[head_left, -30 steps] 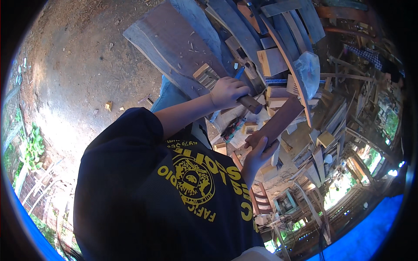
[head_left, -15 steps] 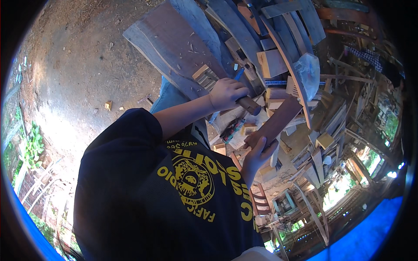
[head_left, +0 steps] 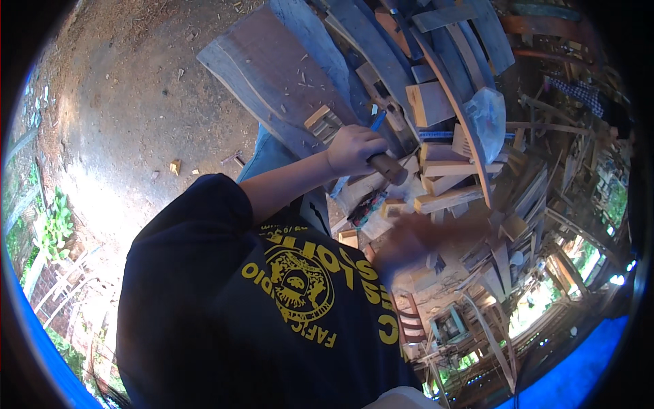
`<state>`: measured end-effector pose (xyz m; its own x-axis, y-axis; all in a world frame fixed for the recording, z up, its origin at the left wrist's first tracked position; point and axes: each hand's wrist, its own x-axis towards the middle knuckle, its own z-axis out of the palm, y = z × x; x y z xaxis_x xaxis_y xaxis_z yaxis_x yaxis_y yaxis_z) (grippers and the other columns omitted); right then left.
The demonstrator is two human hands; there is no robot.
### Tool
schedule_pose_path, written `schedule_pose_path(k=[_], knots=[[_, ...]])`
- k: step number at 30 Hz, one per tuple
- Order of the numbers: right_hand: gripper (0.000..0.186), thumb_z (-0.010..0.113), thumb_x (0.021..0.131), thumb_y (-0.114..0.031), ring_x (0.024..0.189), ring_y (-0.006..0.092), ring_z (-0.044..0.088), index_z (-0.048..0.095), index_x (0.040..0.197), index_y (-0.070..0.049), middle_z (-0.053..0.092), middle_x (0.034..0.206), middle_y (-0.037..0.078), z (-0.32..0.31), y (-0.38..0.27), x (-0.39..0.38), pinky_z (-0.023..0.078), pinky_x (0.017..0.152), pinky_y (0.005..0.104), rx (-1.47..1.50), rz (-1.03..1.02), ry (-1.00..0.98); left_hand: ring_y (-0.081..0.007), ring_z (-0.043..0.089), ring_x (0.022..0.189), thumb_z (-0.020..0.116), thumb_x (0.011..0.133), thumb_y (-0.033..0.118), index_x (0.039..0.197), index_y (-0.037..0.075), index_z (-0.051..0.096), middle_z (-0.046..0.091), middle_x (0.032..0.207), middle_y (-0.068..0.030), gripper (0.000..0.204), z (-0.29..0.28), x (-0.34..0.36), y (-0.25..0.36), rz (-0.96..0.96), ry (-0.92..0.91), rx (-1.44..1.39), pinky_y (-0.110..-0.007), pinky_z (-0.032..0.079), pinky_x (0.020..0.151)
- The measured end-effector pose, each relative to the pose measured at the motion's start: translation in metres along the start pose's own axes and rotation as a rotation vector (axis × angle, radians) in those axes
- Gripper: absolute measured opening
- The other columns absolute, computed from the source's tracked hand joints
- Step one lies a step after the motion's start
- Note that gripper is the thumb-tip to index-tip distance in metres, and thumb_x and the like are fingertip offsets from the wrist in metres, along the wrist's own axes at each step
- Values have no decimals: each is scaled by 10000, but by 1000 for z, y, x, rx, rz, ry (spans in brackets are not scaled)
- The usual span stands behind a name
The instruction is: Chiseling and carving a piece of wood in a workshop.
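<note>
My left hand (head_left: 355, 150) is closed round the thick wooden handle of a chisel (head_left: 390, 170). The chisel's far end points at a small notched piece of pale wood (head_left: 317, 116), which rests on a wide brown plank (head_left: 272, 61) strewn with shavings. My right hand (head_left: 402, 240) is smeared by motion, to the right of the chisel's butt end. From it a brown streak runs rightward, the flat wooden mallet (head_left: 458, 230) it grips. Mallet and chisel handle are apart. Exactly where the chisel's edge meets the wood is hard to make out.
Long boards (head_left: 371, 41) and wood blocks (head_left: 429, 103) are piled beyond the plank. A clear plastic bag (head_left: 485, 123) lies against a thin curved strip (head_left: 466, 129). Loose scrap wood fills the right side. Bare dirt ground (head_left: 129, 88) spreads to the left.
My right hand has swung the mallet down and to the right, away from the chisel, and both are now blurred. My left hand keeps its grip on the chisel in nearly the same place.
</note>
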<state>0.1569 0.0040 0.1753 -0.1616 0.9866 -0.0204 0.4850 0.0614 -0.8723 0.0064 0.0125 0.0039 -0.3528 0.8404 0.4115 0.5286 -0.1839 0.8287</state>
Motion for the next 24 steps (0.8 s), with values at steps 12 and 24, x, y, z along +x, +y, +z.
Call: schedule_pose_path(k=[12,24], knots=[[536,552,914,-365,596,214,574,382,1199,55,580,845,195,-26,21,36,402,431,259,161,-41,138,-243,630,698,771,555,214,835,159,588,600,743,-22,339,-11,-13,7,3,0,38,-379,501,605],[571,524,910,-340,536,213,545,283,1276,25,558,765,222,-24,30,20,359,389,249,28,-22,94,-241,625,691,757,535,205,790,150,575,588,738,-25,318,-5,-8,13,9,22,65,-378,500,605]])
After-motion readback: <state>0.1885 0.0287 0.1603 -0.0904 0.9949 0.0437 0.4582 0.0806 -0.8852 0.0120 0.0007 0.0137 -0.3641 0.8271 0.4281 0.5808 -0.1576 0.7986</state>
